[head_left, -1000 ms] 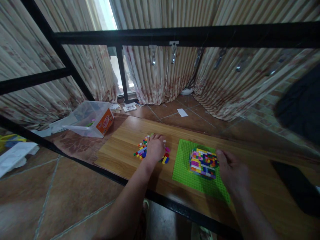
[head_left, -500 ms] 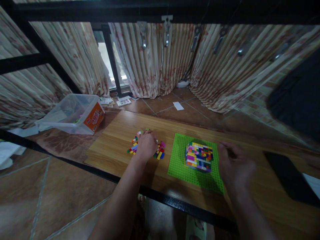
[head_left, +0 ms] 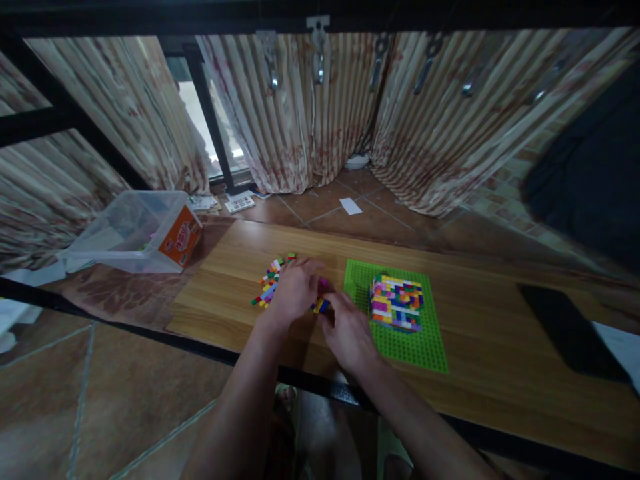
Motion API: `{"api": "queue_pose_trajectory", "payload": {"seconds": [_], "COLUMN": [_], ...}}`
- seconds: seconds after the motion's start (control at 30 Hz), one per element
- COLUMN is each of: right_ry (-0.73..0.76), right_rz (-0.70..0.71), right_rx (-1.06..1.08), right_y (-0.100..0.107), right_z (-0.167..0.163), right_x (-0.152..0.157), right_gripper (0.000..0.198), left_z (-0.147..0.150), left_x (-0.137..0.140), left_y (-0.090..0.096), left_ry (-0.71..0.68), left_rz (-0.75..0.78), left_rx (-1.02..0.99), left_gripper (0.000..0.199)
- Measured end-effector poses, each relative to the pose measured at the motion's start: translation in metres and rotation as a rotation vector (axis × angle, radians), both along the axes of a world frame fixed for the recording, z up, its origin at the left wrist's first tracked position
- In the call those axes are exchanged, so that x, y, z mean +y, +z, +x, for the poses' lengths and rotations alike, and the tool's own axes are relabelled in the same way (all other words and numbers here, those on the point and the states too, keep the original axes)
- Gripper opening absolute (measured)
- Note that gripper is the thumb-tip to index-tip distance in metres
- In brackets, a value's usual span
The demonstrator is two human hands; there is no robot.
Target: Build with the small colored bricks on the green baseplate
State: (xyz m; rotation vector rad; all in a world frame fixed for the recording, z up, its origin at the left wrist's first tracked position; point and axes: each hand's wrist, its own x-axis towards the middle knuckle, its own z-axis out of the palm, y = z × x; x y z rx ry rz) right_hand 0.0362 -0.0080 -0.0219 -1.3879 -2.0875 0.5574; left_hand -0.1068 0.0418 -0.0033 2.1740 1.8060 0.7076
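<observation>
My left hand [head_left: 296, 288] is over a pile of small coloured building bricks [head_left: 267, 288], covering its middle. Its fingers reach to the right, partly apart, with no brick visible in them. From the front right, my right hand [head_left: 350, 331] touches the pile's right end. Its thumb and fingers are apart around a few blue and yellow bricks [head_left: 321, 305] on the table. To its right lies a green studded baseplate [head_left: 423, 355]. A block built of many multicoloured bricks [head_left: 397, 303] stands on that plate, with neither hand on it.
The wooden table board [head_left: 215, 293] has a dark front edge. At the left stands a clear plastic bin [head_left: 125, 230] with an orange label. A black flat object [head_left: 570, 330] and white paper [head_left: 620, 350] lie at the right. Striped curtains [head_left: 295, 120] hang behind.
My right hand has moved left from beside the baseplate to the loose bricks. The fingers of my left hand now stretch further right over the pile. The view has shifted slightly.
</observation>
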Motion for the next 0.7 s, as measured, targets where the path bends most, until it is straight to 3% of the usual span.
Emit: {"api": "queue_pose_trajectory", "payload": {"seconds": [0.13, 0.3, 0.57, 0.7], "right_ry": [-0.070, -0.025, -0.053, -0.083], "right_rz": [-0.025, -0.007, -0.014, -0.014], "right_rx": [-0.116, -0.075, 0.154, 0.275], "right_y": [-0.003, -0.005, 0.008, 0.016], "right_z": [-0.006, 0.000, 0.019, 0.028], "right_x": [0.007, 0.006, -0.003, -0.004], "right_gripper": [0.025, 0.019, 0.023, 0.022], "left_z": [0.008, 0.005, -0.009, -0.005], "left_x": [0.004, 0.005, -0.004, -0.011], "left_y": [-0.006, -0.008, 0.004, 0.013], "left_ry": [-0.146, -0.251, -0.188, -0.177], "left_rz": [-0.026, -0.060, -0.100, -0.058], "left_rx": [-0.036, -0.015, 0.066, -0.154], "left_gripper": [0.036, 0.031, 0.023, 0.020]}}
